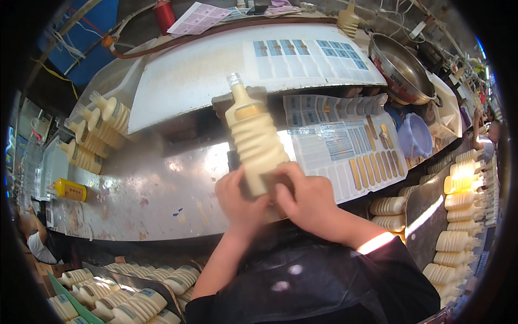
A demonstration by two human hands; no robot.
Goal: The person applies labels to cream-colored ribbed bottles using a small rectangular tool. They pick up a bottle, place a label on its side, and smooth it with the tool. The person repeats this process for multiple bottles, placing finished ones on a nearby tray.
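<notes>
A cream, ribbed bottle (pixel 256 137) with a clear neck and a gold label near its shoulder stands in front of me, its neck pointing away. My left hand (pixel 240 200) grips the left side of its base. My right hand (pixel 307 197) closes on the right side of the base, thumb and fingers pressed against it. Behind the bottle is a dark block (pixel 258 94), partly hidden by it. To the right of the bottle lies a label sheet (pixel 315 167) with gold and blue strips, some places on it bare.
Several cream bottles (pixel 97 129) and a yellow squeeze bottle (pixel 70 190) occupy the metal table's (pixel 145 200) left side. A metal basin (pixel 402 65) and purple bucket (pixel 414 135) stand right. Racks of bottles (pixel 456 216) flank me; more bottles (pixel 129 308) lie lower left.
</notes>
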